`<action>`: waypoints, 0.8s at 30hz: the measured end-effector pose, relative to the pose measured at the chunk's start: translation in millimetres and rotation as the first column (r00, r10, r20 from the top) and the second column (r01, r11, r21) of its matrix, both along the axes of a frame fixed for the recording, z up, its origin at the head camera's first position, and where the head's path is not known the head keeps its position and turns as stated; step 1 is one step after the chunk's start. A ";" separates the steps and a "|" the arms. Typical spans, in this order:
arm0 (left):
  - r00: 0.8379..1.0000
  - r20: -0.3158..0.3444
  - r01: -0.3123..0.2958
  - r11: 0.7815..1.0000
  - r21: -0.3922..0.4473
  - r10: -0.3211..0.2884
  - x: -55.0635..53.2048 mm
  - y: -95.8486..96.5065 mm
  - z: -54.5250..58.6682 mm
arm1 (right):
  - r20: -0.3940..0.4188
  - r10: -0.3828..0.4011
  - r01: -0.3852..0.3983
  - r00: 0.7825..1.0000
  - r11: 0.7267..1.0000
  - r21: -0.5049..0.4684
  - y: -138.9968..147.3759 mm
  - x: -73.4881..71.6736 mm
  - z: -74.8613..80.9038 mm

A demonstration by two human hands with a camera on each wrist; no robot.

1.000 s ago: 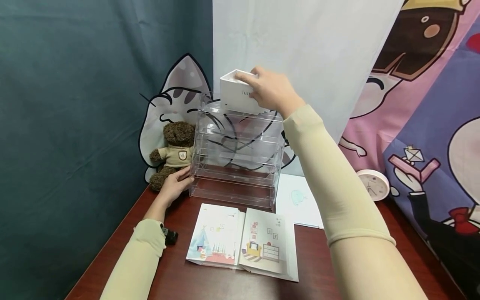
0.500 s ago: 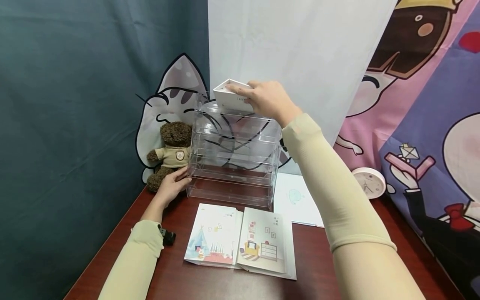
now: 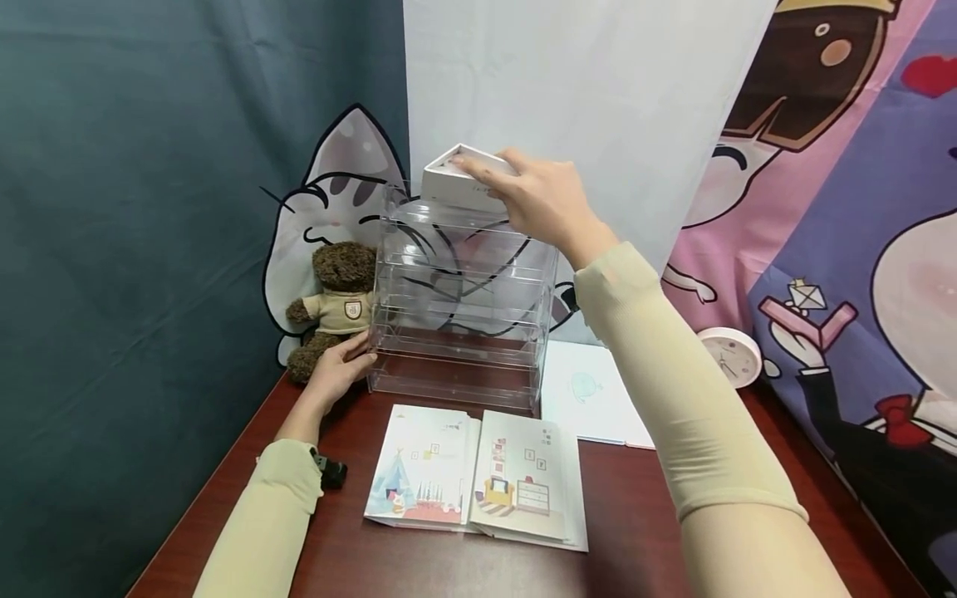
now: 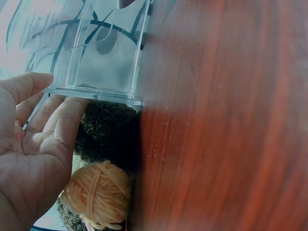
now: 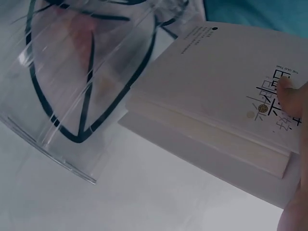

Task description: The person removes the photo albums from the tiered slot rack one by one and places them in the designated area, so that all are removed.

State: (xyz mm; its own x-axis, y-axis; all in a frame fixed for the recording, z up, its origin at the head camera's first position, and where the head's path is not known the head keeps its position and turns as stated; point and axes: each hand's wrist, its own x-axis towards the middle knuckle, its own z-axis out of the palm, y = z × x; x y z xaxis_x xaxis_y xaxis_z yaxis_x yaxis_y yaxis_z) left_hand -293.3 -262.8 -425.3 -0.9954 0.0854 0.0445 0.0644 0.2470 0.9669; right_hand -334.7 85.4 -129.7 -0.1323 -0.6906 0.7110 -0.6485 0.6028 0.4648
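Observation:
My right hand (image 3: pixel 549 199) grips a white hardcover book (image 3: pixel 456 187), held tilted at the top of a clear plastic rack (image 3: pixel 456 316). In the right wrist view, the book's (image 5: pixel 226 82) cover has black lettering, and the thumb presses on that cover. Whether the book touches the rack cannot be told. Low on the rack's left side, my left hand (image 3: pixel 340 374) holds the side edge. In the left wrist view, that hand's thumb lies above the clear panel (image 4: pixel 96 94) and its fingers below it.
A brown teddy bear (image 3: pixel 344 291) sits left of the rack. Illustrated white books (image 3: pixel 478 477) lie in front of it on the dark red table (image 3: pixel 628 515). Behind the right arm is another white book (image 3: pixel 579 390). A round white clock (image 3: pixel 731 357) stands at the right.
My right hand first lowered the book towards the rack's top, then raised it slightly and tilted it flatter. My left hand has stayed at the rack's side. The head view has shifted a little.

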 end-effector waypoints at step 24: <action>1.000 0.002 0.004 1.000 0.006 -0.004 3.5 2.6 4.6 | 0.014 0.181 -0.173 0.983 0.955 -0.241 73.7 71.3 -54.1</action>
State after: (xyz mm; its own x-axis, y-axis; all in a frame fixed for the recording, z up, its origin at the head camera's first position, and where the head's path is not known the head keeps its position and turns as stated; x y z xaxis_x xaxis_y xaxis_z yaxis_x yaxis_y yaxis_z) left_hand -289.8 -260.2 -420.8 -0.9950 0.0896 0.0434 0.0639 0.2407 0.9685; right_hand -263.4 159.0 -183.8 -0.0517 -0.5165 0.8547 -0.7684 0.5672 0.2963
